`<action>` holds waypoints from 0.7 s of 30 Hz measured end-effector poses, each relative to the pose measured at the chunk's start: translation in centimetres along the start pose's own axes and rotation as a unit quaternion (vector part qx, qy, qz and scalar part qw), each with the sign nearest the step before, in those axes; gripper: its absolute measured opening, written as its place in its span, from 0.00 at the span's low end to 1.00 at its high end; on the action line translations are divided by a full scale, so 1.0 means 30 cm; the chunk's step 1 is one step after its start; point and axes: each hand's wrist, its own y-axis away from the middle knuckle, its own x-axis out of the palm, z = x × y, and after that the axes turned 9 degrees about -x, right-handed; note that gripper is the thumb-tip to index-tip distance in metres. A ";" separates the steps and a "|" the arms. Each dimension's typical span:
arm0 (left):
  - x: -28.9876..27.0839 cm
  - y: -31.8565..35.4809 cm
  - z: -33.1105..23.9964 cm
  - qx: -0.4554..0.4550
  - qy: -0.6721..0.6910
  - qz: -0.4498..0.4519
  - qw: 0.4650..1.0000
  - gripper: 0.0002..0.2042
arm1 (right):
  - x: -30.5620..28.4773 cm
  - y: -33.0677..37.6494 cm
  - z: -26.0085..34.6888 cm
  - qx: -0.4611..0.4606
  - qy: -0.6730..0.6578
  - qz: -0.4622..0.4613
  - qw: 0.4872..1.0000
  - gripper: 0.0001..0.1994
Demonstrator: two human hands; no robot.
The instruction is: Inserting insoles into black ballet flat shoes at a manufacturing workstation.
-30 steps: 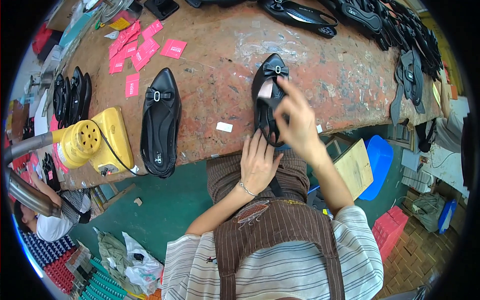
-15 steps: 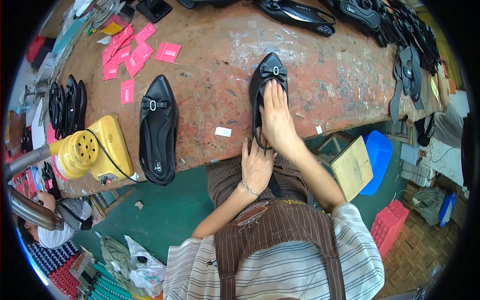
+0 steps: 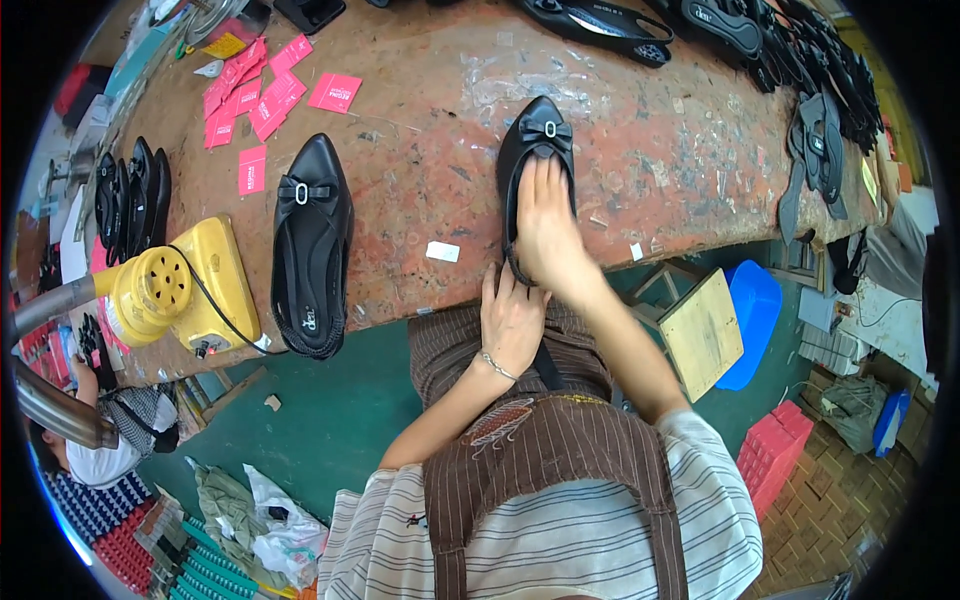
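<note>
I see the right hand (image 3: pixel 548 240) dipped into the black shoe (image 3: pixel 541 135), left hand (image 3: pixel 513 325) at its heel; their grips I cannot tell

1. Saw pink cards (image 3: pixel 247 97) strewn well beyond the left hand (image 3: pixel 512 325) and off to its left, partly overlapping.
2. Noticed a metal can with a yellow label (image 3: pixel 226 45) farther out on that same side.
3. Found a small white label (image 3: pixel 443 251) near the left hand, just beyond and to its left.
4. Noted a yellow device with a slotted round cap (image 3: pixel 215 290) well left of both hands.
5. Spotted a wooden stool (image 3: pixel 702 335) right of the right hand (image 3: pixel 548 240), with a blue basin (image 3: pixel 755 325) behind its pale board.
6. Made out a reddish-pink crate (image 3: pixel 775 455) farther right, nearer than either hand.
7. Saw a white plastic bag (image 3: pixel 285 545) nearer and left of the left hand.
8. Glimpsed another person (image 3: pixel 95 460) far left of both hands.
</note>
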 end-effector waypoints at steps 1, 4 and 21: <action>-0.004 -0.003 0.001 0.013 -0.012 -0.020 1.000 0.17 | -0.007 -0.021 -0.013 0.033 -0.063 0.015 0.997 0.30; -0.010 -0.010 0.006 0.009 -0.015 0.012 1.000 0.19 | 0.035 -0.060 -0.028 0.013 0.083 -0.056 0.995 0.26; -0.022 -0.031 0.003 -0.010 -0.023 0.046 0.999 0.30 | 0.117 -0.154 -0.148 -0.005 0.061 -0.044 0.997 0.07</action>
